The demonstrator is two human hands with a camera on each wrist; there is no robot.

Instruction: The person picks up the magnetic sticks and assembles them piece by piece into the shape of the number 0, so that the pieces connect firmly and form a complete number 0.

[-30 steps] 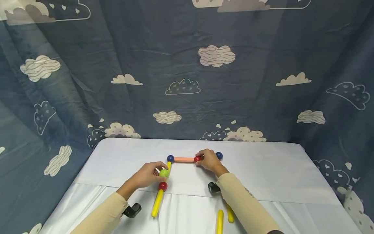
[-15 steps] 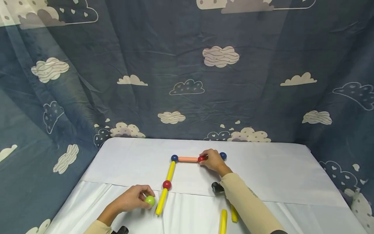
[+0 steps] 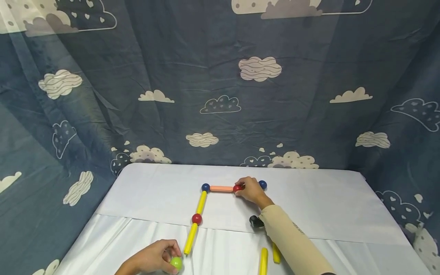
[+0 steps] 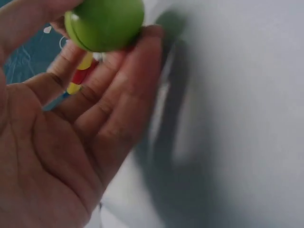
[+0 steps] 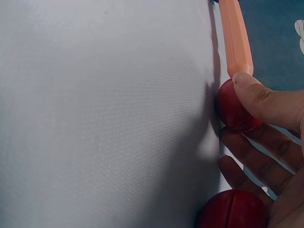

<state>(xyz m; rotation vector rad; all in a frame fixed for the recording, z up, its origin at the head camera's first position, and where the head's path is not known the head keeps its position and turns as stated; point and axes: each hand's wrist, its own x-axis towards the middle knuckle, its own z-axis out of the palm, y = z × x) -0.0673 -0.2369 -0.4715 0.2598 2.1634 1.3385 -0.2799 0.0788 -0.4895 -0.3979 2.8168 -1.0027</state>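
Note:
My left hand (image 3: 154, 258) pinches a lime-green ball (image 3: 176, 262) near the front of the table. In the left wrist view the same ball (image 4: 107, 23) sits between thumb and fingertips, its shadow on the cloth. At the back, my right hand (image 3: 252, 191) holds a red ball (image 5: 237, 107) by thumb and fingers, at the end of an orange rod (image 3: 221, 189). The rod's other end meets a dark blue ball (image 3: 205, 187). From there a yellow rod (image 3: 201, 202), a red ball (image 3: 197, 219) and another yellow rod (image 3: 190, 238) run toward me.
A second red ball (image 5: 232, 211) lies by my right palm, hidden in the head view. Another blue ball (image 3: 262, 185) shows just past that hand. Two loose yellow rods, one upright in view (image 3: 263, 261), one partly under the right sleeve (image 3: 276, 254), lie on the white cloth (image 3: 326, 206).
My left hand has drawn back from beside the yellow rods toward the front edge, carrying the green ball. The right hand has kept its hold on the red ball.

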